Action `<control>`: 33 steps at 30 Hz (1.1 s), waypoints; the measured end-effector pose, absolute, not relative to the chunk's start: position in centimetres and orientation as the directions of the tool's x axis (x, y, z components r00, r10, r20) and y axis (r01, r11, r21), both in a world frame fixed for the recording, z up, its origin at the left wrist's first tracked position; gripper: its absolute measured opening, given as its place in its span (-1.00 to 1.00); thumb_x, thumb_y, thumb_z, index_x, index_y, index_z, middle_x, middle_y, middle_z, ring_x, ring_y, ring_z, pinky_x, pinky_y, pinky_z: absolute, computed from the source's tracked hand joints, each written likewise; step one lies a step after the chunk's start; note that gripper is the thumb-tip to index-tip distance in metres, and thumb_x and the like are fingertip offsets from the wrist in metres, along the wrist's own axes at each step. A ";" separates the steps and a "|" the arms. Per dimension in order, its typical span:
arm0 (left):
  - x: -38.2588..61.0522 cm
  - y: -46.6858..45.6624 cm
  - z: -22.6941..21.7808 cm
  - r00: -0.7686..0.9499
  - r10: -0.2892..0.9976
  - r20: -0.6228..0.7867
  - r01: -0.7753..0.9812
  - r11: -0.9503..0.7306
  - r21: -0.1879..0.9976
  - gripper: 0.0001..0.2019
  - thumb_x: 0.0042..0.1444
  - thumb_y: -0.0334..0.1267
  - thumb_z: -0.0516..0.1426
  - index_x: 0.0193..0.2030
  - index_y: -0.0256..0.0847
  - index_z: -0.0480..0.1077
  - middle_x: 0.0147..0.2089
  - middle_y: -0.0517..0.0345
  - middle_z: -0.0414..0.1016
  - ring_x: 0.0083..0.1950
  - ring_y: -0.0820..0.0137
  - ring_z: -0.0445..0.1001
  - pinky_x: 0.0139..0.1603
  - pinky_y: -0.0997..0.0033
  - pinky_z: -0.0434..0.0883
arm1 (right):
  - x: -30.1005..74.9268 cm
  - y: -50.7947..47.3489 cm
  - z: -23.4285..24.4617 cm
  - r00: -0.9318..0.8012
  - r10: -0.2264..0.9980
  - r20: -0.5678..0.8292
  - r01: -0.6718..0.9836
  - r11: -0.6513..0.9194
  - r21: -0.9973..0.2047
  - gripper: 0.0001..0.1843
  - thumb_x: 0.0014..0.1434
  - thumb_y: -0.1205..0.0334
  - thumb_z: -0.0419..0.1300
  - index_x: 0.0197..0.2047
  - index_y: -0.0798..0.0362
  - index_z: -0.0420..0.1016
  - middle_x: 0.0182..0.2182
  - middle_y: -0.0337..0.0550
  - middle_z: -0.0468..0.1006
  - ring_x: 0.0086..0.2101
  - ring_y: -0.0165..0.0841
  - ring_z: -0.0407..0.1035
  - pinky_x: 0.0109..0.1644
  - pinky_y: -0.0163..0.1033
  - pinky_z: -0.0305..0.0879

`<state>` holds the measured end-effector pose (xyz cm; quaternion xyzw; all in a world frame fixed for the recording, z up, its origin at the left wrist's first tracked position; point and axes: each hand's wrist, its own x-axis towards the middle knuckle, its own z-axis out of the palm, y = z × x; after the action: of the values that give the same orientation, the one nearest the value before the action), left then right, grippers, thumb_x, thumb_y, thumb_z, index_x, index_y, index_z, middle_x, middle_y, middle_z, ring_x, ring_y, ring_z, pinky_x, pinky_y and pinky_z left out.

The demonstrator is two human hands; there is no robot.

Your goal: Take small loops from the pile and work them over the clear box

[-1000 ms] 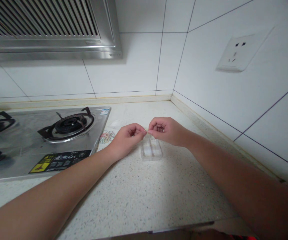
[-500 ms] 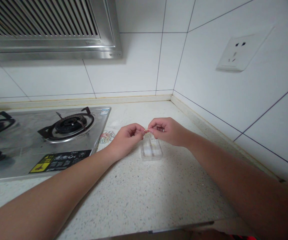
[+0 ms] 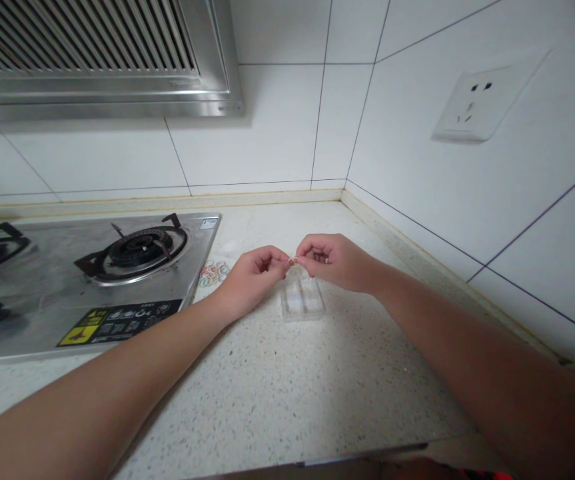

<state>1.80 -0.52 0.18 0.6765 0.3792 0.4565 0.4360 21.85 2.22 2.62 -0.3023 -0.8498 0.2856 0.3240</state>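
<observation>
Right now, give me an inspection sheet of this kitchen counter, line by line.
Surface: speckled light countertop, running into a tiled corner.
Job's things: a tiny pale item, too small to identify, pinched between both hands; clear plastic box on the counter just beneath them.
Clutter: small pile of coloured rubber bands beside the stove edge.
Hands: left hand and right hand curled, fingertips meeting above the box.
Cables: nothing seen.
Surroundings: steel gas stove to the left, range hood above it, white wall tiles, wall socket on the right wall with nothing plugged in.
</observation>
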 end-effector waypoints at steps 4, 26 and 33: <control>1.8 -0.4 0.0 0.299 0.909 0.291 0.109 -0.335 0.936 -0.82 0.13 -0.18 0.18 -0.29 -0.28 0.42 -0.43 0.23 0.37 -0.44 0.53 0.24 -0.41 0.51 0.18 | 21.8 2.2 2.6 -0.607 0.698 0.380 0.316 0.651 -0.690 -0.84 0.19 0.17 0.17 -0.30 0.09 0.44 -0.57 -0.31 0.39 -0.55 -0.50 0.17 -0.51 -0.35 0.07; 1.7 -0.3 -0.2 0.303 0.899 0.316 0.085 -0.356 0.931 -0.82 0.13 -0.19 0.20 -0.32 -0.29 0.39 -0.43 0.24 0.34 -0.42 0.53 0.23 -0.38 0.49 0.16 | 21.9 2.1 2.7 -0.605 0.706 0.367 0.309 0.633 -0.709 -0.81 0.18 0.12 0.20 -0.33 0.07 0.40 -0.57 -0.32 0.35 -0.54 -0.49 0.18 -0.50 -0.34 0.08; 1.8 -0.6 0.2 0.308 0.906 0.289 0.096 -0.332 0.938 -0.81 0.14 -0.17 0.18 -0.32 -0.28 0.38 -0.44 0.24 0.33 -0.44 0.53 0.21 -0.41 0.49 0.15 | 21.8 2.1 2.8 -0.604 0.714 0.354 0.326 0.627 -0.707 -0.82 0.18 0.13 0.19 -0.32 0.08 0.43 -0.58 -0.32 0.36 -0.55 -0.49 0.15 -0.52 -0.34 0.05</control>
<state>1.79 -0.58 0.20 0.6763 0.3704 0.4567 0.4436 21.83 2.06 2.77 -0.3084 -0.8431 0.3022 0.3206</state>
